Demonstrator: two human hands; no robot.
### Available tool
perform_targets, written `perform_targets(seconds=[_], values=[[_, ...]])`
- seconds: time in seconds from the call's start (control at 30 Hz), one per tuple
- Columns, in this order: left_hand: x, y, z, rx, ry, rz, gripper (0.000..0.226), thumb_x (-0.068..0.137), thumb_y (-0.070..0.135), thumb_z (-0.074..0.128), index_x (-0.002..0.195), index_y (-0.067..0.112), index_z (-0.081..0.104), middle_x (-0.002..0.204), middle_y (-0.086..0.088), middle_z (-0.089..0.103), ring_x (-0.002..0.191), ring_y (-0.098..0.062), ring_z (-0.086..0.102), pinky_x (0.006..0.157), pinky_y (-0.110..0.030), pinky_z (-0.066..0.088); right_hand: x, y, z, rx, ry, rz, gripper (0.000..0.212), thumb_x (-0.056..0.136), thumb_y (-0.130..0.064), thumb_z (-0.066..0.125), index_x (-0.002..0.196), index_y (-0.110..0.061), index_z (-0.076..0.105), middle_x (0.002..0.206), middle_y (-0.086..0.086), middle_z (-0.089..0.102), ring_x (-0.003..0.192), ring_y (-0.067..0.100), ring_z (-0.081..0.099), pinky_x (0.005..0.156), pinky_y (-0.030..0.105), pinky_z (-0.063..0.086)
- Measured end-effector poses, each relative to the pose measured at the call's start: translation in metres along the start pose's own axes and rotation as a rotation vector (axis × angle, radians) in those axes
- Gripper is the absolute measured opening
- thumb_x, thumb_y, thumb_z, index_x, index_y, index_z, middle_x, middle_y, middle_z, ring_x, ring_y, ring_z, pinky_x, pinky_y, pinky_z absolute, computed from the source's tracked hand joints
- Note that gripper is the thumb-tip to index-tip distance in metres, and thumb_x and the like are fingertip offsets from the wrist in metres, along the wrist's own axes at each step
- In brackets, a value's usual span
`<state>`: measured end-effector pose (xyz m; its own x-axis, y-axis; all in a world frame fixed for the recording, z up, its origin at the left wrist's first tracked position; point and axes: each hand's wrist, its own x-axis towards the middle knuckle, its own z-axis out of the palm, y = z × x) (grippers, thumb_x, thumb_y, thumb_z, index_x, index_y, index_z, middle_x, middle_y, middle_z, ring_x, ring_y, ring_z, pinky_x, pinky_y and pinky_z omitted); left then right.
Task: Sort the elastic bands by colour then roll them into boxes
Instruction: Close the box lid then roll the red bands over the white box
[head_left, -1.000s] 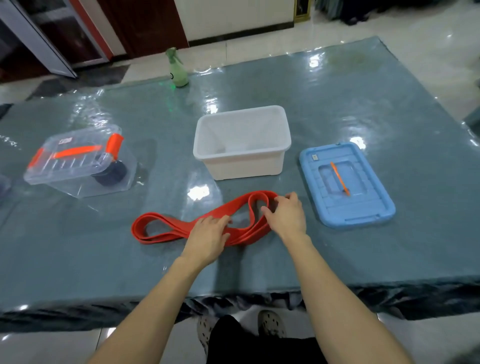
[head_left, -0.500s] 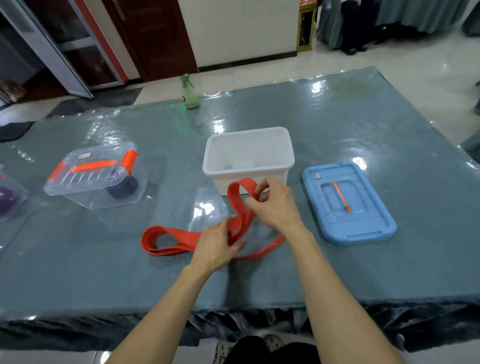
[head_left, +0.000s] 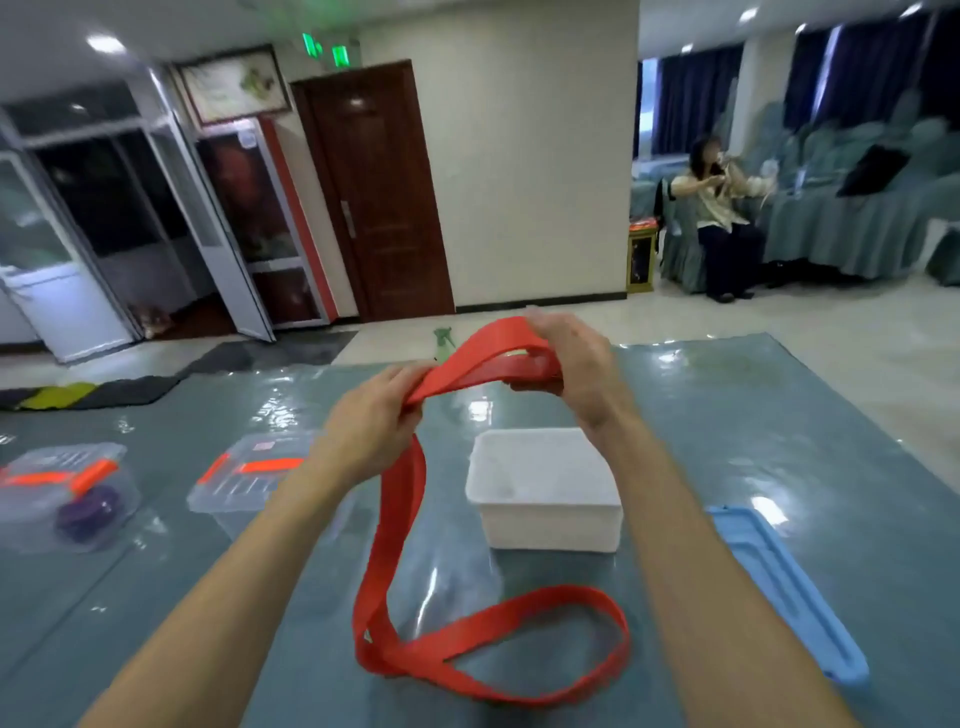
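While the lowest loop of the red elastic band (head_left: 400, 525) lies on the table (head_left: 156, 597) on my side of the white box (head_left: 545, 540), both my bare forearms reach up and forward, holding the rest of it in the air. My left hand (head_left: 363, 431) is raised to the left of the white box, back toward me, its fingers (head_left: 397, 382) curled tight around the band where it bends and drops to the table. My right hand (head_left: 582, 374) is higher, above the far edge of the white box, its fingers (head_left: 550, 330) hooked over the top of the band and the thumb tucked under, clamping the folded end. Between the hands the band runs as a short, slightly twisted span.

I count one red band, one white box, one blue lid (head_left: 784, 592), two clear lidded boxes and one green spray bottle (head_left: 442, 340).

The blue lid lies flat on the table, right of the white box and apart from it. The white box stands open-topped, its pale bottom showing. Left of it, partly behind my left forearm, sits a clear box (head_left: 244, 483) with orange latches and its lid on; I cannot tell what it holds. Farther left of the white box, a second clear box (head_left: 62, 499) of the same kind, lid on, holds a coiled purple band (head_left: 88, 514).

Beyond the white box, at the table's far edge, the spray bottle peeks out from behind the lifted band. Farther off stand a dark wooden door (head_left: 374, 187) and, to the right, a seated person (head_left: 722, 218).
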<state>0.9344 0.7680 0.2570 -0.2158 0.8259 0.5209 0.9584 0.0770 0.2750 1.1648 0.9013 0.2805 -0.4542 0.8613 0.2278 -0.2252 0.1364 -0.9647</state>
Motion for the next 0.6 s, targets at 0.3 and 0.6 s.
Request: perform_targets(seconds=[0.3, 0.6], values=[[0.035, -0.008, -0.066, -0.649, -0.463, -0.139, 0.053, 0.086, 0.023, 0.094, 0.13, 0.03, 0.064, 0.093, -0.005, 0.066, 0.086, -0.02, 0.066, 0.084, -0.036, 0.056, 0.048, -0.085, 0.03, -0.068, -0.047, 0.005, 0.036, 0.087, -0.02, 0.09, 0.11, 0.001, 0.073, 0.105, 0.027, 0.079, 0.094, 0.041, 0.08, 0.089, 0.054, 0.066], [0.04, 0.023, -0.057, -1.056, -0.221, -0.086, 0.053, 0.085, 0.01, 0.089, 0.134, 0.016, 0.071, 0.118, -0.013, 0.077, 0.106, -0.025, 0.072, 0.094, -0.033, 0.058, 0.055, -0.117, 0.046, -0.129, -0.134, -0.002, 0.032, 0.093, -0.026, 0.085, 0.101, 0.004, 0.075, 0.086, 0.02, 0.08, 0.074, 0.037, 0.081, 0.07, 0.045, 0.069]])
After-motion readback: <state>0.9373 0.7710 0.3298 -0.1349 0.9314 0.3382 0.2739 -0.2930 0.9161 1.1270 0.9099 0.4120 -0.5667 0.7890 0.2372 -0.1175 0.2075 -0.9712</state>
